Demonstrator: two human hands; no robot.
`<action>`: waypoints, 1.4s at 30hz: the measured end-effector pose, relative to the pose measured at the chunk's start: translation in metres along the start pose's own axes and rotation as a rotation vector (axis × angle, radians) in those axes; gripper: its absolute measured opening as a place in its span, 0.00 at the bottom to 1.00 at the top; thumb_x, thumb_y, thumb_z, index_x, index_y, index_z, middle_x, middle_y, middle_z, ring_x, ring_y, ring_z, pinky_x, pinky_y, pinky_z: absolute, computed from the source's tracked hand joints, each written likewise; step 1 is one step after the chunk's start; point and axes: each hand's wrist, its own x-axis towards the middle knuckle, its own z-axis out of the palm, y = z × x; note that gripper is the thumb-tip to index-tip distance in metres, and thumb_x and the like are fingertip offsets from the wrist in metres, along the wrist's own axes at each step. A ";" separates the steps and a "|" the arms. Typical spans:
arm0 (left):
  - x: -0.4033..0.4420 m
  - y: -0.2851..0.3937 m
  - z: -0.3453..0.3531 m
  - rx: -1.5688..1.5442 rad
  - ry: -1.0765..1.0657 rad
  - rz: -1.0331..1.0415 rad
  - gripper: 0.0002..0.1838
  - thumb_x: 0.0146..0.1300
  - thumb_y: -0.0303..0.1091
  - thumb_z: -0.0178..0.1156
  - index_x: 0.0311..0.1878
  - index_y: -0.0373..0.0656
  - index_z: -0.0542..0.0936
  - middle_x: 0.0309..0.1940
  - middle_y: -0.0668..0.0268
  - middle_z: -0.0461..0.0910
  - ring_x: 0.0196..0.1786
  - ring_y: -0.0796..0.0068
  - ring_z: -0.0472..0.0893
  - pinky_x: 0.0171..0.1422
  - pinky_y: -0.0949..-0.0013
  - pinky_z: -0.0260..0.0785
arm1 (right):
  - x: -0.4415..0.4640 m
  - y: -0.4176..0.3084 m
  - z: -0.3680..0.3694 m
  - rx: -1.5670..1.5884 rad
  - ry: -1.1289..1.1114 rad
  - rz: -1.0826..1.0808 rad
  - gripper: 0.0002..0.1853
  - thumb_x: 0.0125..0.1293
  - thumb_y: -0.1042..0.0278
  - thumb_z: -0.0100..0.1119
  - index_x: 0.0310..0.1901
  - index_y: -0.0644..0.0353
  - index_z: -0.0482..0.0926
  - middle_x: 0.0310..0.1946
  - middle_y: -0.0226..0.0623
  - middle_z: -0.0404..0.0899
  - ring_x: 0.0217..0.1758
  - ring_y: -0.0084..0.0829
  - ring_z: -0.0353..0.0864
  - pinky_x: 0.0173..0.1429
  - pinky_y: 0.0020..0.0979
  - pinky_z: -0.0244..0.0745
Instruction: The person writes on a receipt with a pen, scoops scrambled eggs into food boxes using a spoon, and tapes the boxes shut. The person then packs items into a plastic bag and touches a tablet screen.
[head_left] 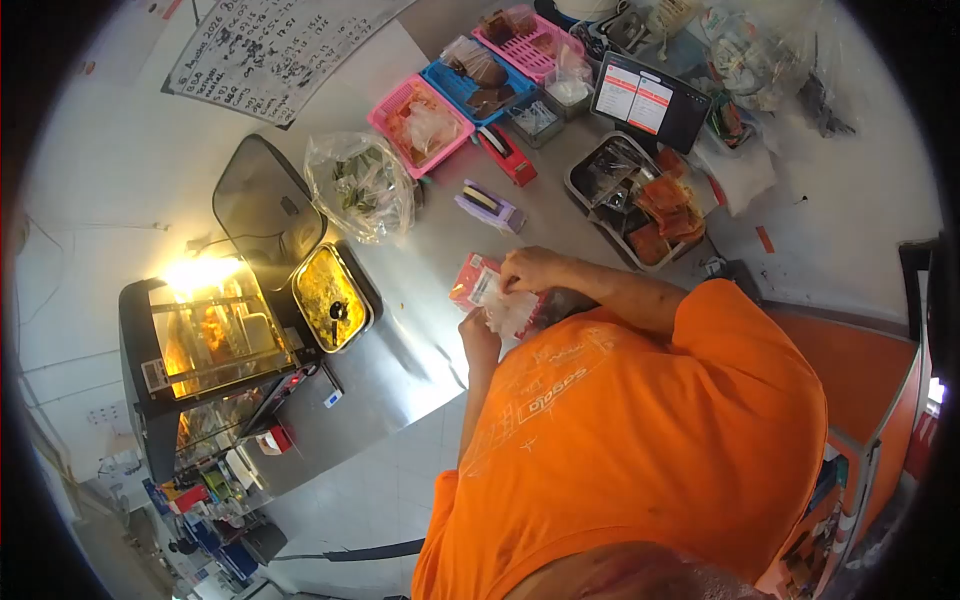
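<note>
My right hand (530,270) is closed, its fingertips pinching thin translucent plastic (510,310). Just below it, my left hand (481,335) grips the near edge of the same crumpled plastic. Under and beside both hands is a red and white printed box (470,283), partly covered by the plastic and the right hand. Whether the plastic is a bag or a glove is unclear. Beyond the hands on the steel counter (420,300) stand a lilac tape dispenser (490,206) and a red tape dispenser (507,155).
Left of the hands is a tray of yellow food (330,297), beside a lit display warmer (215,335). A clear bag of green-wrapped pieces (360,188), a pink basket (455,140) and a blue basket (440,78) stand behind. A tablet (650,100) and metal food tray (580,180) are to the right.
</note>
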 end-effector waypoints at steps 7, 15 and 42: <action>-0.002 -0.029 0.026 -0.513 -0.001 -0.232 0.05 0.63 0.28 0.65 0.38 0.36 0.84 0.26 0.62 0.82 0.28 0.71 0.81 0.35 0.67 0.73 | -0.015 0.000 0.011 0.388 -0.115 0.457 0.09 0.56 0.66 0.66 0.34 0.61 0.88 0.26 0.36 0.86 0.22 0.28 0.84 0.30 0.32 0.79; -0.007 -0.032 0.016 -1.043 -0.161 -0.569 0.09 0.69 0.35 0.65 0.43 0.38 0.83 0.33 0.68 0.83 0.31 0.80 0.79 0.35 0.76 0.72 | -0.004 -0.024 0.021 0.698 0.006 0.526 0.10 0.63 0.66 0.68 0.37 0.65 0.86 0.25 0.31 0.82 0.22 0.19 0.77 0.24 0.24 0.69; -0.010 -0.061 0.041 -1.399 -0.216 -0.691 0.10 0.69 0.35 0.64 0.46 0.39 0.81 0.38 0.66 0.84 0.32 0.81 0.78 0.37 0.74 0.76 | -0.024 -0.018 0.047 0.485 0.160 0.296 0.07 0.65 0.70 0.67 0.37 0.66 0.84 0.23 0.29 0.80 0.23 0.18 0.76 0.27 0.23 0.70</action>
